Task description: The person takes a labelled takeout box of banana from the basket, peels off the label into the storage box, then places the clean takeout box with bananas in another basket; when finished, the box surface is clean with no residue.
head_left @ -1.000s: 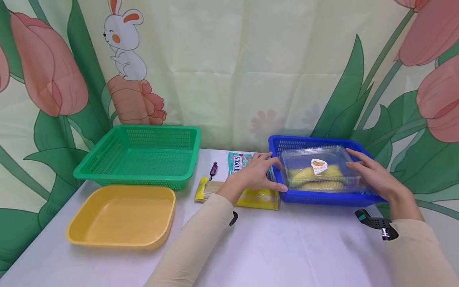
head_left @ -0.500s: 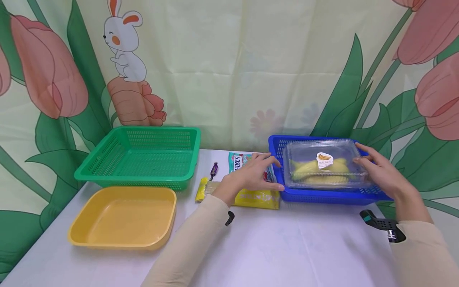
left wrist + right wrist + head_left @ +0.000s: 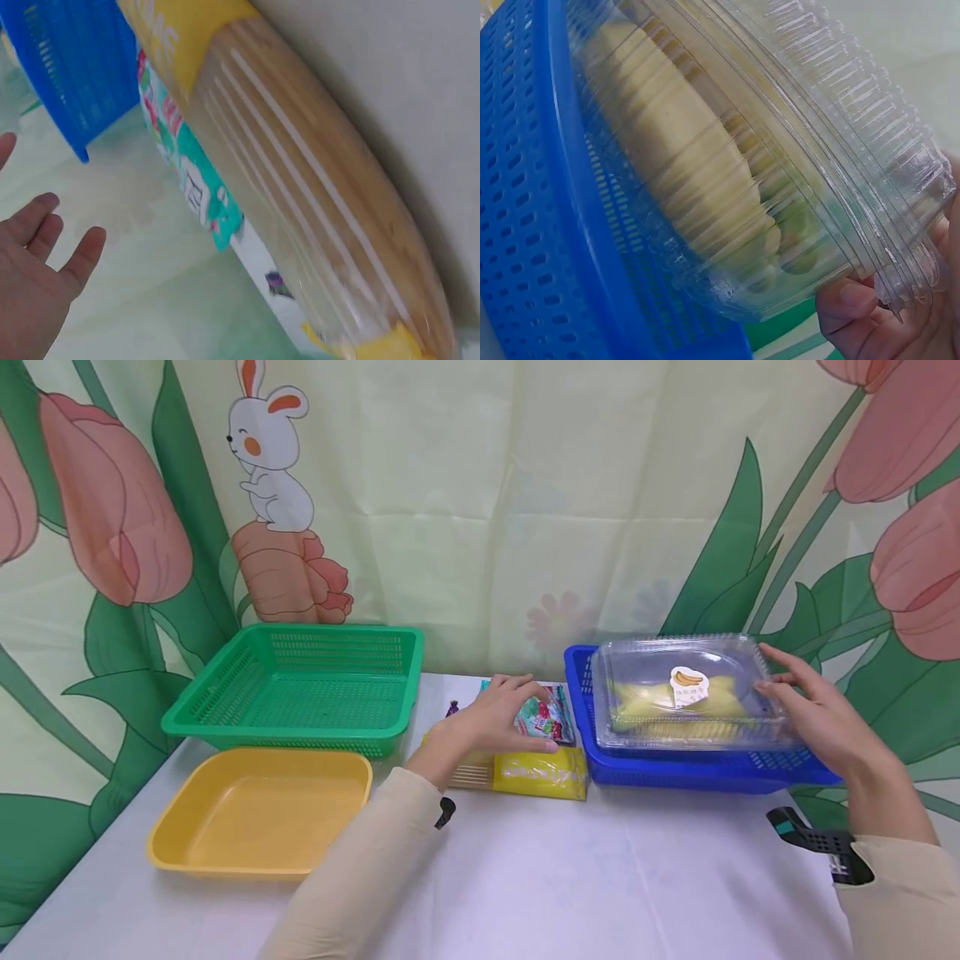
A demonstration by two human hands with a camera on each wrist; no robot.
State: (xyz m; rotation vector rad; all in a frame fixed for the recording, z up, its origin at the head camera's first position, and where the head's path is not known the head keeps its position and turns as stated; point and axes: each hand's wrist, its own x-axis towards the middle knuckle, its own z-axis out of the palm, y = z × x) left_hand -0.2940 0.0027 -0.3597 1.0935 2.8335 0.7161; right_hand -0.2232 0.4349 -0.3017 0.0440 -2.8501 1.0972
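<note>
My right hand (image 3: 832, 710) grips the right end of a clear plastic clamshell box (image 3: 720, 652). Yellow bananas (image 3: 637, 708) lie inside it, under a white label with a banana picture. The box is tilted over the blue basket (image 3: 675, 775), overlapping its rim. In the right wrist view, the thumb pinches the box (image 3: 832, 172) at one corner. My left hand (image 3: 491, 718) hangs above the snack packs with fingers spread, holding nothing. Below it are a yellow pack with a clear window (image 3: 540, 775) and a turquoise candy bag (image 3: 543, 718), partly hidden by the hand.
A green basket (image 3: 330, 732) stands at the back left, with a yellow tray (image 3: 262, 868) in front of it. A small purple wrapped candy (image 3: 452, 707) lies right of the green basket. A patterned curtain (image 3: 450, 485) hangs behind the table.
The box has shifted right with my right hand, and its far edge has risen. My left hand has moved left, away from the blue basket, uncovering more of the candy bag.
</note>
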